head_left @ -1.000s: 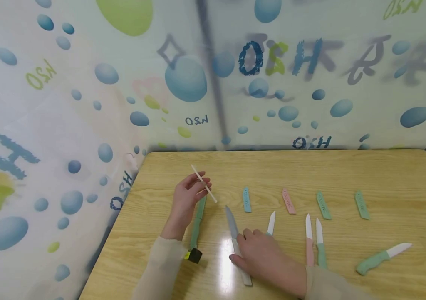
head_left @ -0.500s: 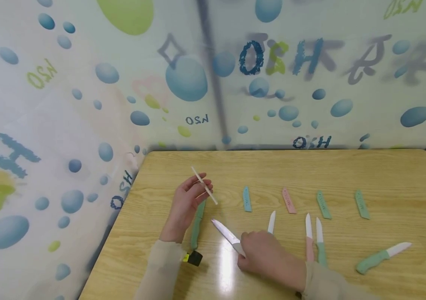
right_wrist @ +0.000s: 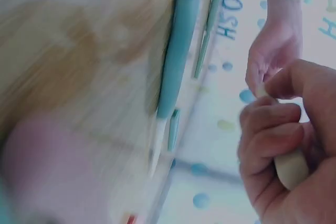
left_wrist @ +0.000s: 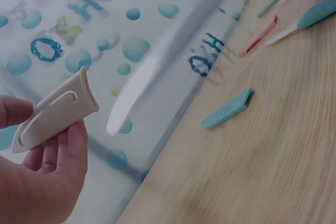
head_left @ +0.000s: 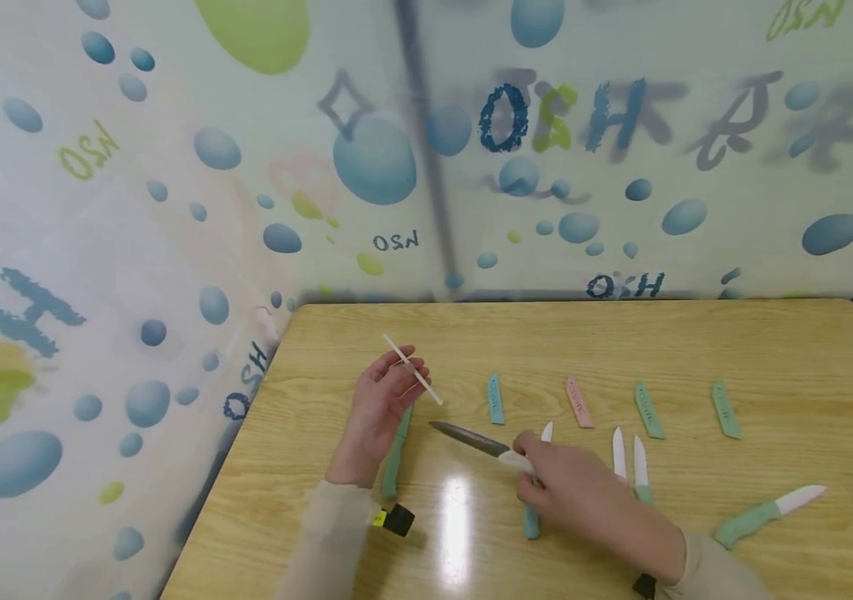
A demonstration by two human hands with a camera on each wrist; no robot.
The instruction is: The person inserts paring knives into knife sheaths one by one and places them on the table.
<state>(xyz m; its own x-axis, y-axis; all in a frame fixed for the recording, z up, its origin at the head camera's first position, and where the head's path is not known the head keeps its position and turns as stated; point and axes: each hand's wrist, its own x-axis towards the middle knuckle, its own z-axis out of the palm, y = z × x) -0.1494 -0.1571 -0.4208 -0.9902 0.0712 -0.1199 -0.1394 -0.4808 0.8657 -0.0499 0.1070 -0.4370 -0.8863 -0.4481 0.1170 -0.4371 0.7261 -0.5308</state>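
Observation:
My left hand pinches a cream knife sheath between thumb and fingers, above the table; it shows edge-on in the head view. My right hand grips the cream handle of a kitchen knife, its bare blade pointing left. The tip lies just below and apart from the sheath in the head view. In the left wrist view the blade slants down toward the sheath's mouth. Under my right hand lies a blue-handled knife, partly hidden. A green knife in its green sheath lies beside my left wrist.
A blue sheath, a pink sheath and two green sheaths lie in a row across the table. A pink knife and a green knife are partly behind my right arm. Another green-handled knife lies farther right.
My right hand has lifted the cream-handled knife off the table and moved right and up, turning the blade leftward. My left hand with the sheath has shifted only slightly right.

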